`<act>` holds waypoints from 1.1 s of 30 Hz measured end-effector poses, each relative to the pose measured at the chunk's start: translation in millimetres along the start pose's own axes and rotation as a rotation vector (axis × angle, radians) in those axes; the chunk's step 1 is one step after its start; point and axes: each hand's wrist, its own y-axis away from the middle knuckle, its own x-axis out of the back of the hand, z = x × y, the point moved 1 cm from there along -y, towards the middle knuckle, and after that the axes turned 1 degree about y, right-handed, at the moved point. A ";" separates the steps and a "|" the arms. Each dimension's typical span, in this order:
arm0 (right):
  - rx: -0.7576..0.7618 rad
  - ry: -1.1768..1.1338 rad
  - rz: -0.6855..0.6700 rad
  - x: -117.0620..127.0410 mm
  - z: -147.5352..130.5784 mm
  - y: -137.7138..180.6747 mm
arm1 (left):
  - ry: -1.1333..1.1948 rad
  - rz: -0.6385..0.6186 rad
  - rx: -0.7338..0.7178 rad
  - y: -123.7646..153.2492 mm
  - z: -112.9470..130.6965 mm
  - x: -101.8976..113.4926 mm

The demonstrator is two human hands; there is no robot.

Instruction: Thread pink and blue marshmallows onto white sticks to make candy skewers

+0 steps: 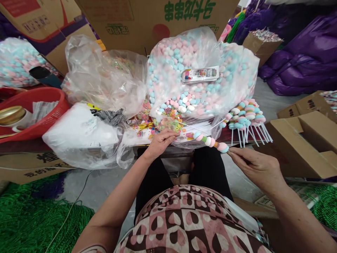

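A candy skewer [210, 141] with pink, white and blue marshmallows and green and orange pieces between them slants above the table's near edge. My right hand [259, 167] is closed in a pinch at its right end, next to a blue marshmallow. My left hand [162, 142] is closed in a pinch left of the skewer; what is between its fingertips is too small to make out. Thin white sticks [198, 127] lie just beyond the skewer. Ring-shaped gummy candies [171, 121] lie near my left fingertips. Several finished skewers [246, 114] are piled at the right, sticks over the edge.
A big clear bag of marshmallows [171, 70] stands behind, with a stack of printed wrappers [200, 74] on it. Leftward are a crumpled clear bag [102, 77], a white plastic bag [81, 133] and a red basket [59, 100]. An open cardboard box [295, 140] stands at right.
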 end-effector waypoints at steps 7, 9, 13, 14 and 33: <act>-0.077 -0.183 -0.128 6.6 15.0 -2.9 | -0.064 -0.138 -0.036 -2.5 3.3 3.6; -0.103 -0.166 -0.112 5.8 14.4 -3.1 | -0.069 -0.160 -0.038 -3.7 4.1 4.1; -0.106 -0.143 -0.108 -2.1 11.6 -0.2 | -0.070 -0.157 -0.053 -5.3 6.0 3.0; -0.101 -0.149 -0.116 -4.0 11.7 0.7 | -0.073 -0.161 -0.059 -5.6 6.8 2.4; -0.331 -0.428 -0.146 -23.0 -12.3 8.0 | -0.277 -0.315 -0.273 -14.5 40.5 -2.6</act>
